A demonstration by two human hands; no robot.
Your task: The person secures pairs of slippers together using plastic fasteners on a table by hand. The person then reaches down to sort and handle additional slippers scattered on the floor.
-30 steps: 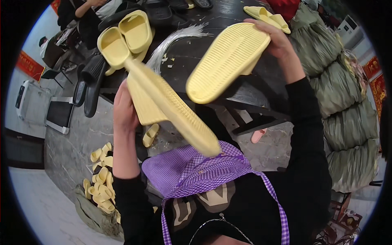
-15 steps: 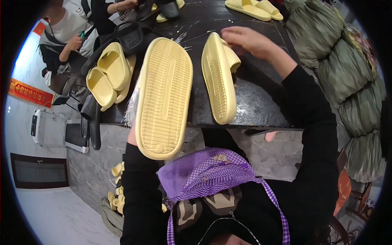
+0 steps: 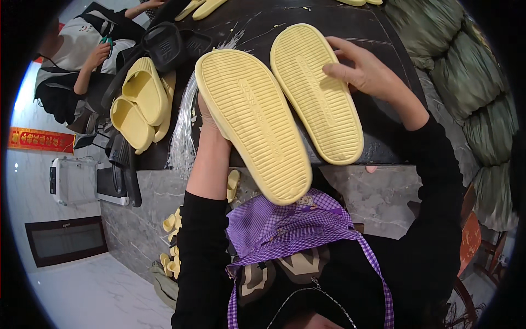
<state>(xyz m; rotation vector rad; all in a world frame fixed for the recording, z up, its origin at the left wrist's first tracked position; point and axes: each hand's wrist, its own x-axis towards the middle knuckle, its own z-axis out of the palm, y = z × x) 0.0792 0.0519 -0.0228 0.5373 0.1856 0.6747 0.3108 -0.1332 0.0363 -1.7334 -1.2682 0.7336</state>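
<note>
Purple checked apron (image 3: 285, 225) is nearest, then left yellow slipper (image 3: 255, 129) hiding left hand (image 3: 206, 111), grip unclear, half-curled right hand (image 3: 359, 66) thumbing right yellow slipper (image 3: 318, 104), hold unclear, white strands (image 3: 183, 129) on tabletop (image 3: 386, 123), black slipper (image 3: 164, 49) beyond.

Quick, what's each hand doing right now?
Left hand: holding the left yellow slipper, fingers hidden behind it.
Right hand: by the edge of the right yellow slipper, thumb over its sole; can't tell if gripping.
</note>
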